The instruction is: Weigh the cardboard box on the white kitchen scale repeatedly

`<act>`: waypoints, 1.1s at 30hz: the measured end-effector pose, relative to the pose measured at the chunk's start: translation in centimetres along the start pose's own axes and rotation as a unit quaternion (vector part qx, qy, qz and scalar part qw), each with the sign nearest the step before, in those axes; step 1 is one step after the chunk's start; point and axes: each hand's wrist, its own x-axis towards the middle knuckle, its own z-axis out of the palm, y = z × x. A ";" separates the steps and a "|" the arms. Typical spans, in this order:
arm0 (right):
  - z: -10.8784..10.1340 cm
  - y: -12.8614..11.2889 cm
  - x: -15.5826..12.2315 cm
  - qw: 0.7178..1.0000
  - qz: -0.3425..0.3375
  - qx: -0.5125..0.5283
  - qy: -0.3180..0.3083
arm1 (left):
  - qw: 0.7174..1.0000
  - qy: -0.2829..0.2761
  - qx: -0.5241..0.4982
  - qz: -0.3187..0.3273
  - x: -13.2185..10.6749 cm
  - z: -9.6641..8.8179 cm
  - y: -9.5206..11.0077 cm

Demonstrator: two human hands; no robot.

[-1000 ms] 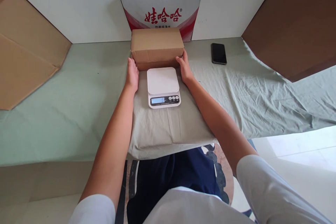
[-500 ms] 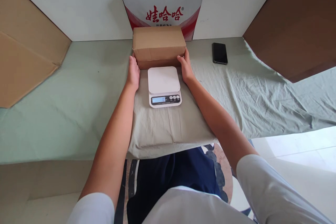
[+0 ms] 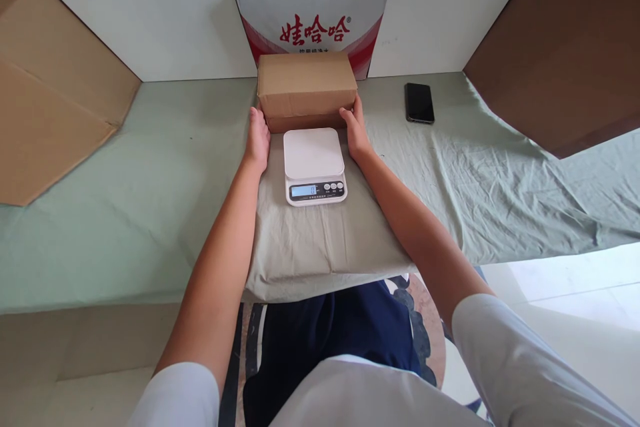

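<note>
A closed brown cardboard box (image 3: 307, 83) sits on the green cloth behind the scale, held between my two hands. My left hand (image 3: 258, 139) presses against its left side, the thumb up and the other fingers partly hidden behind the box. On the right side my right hand (image 3: 356, 130) grips the lower corner, its thumb on the front face. Just in front of the box stands a white digital kitchen scale (image 3: 314, 155) with nothing on its plate. The lit display (image 3: 304, 191) reads 0.
A black phone (image 3: 419, 103) lies to the right on the cloth (image 3: 200, 147). Large cardboard sheets or boxes stand at the left (image 3: 60, 100) and right (image 3: 555, 60). A white and red carton (image 3: 313, 17) is behind the small box, between white panels.
The view has shifted slightly, moving everything a little right and down. Both hands remain at the sides of the cardboard box; nothing else has visibly changed.
</note>
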 end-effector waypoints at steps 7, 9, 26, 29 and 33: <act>0.1 -0.3 -0.1 1.000 0.005 0.002 -0.001 | 1.000 0.002 0.004 -0.004 0.3 -0.1 -0.1; 0.1 -0.4 0.0 1.000 0.008 0.009 0.006 | 1.000 -0.002 0.003 0.004 0.2 -0.1 0.0; -0.1 0.2 0.1 1.000 0.009 -0.015 -0.004 | 1.000 0.002 0.012 -0.013 -0.2 -0.4 -0.1; 0.1 0.4 0.2 1.000 0.006 -0.020 -0.011 | 0.999 0.018 0.012 -0.027 -0.1 -0.5 0.1; 0.3 -0.3 0.3 1.000 -0.021 -0.005 -0.001 | 1.000 0.021 0.013 -0.013 -0.4 -0.9 0.8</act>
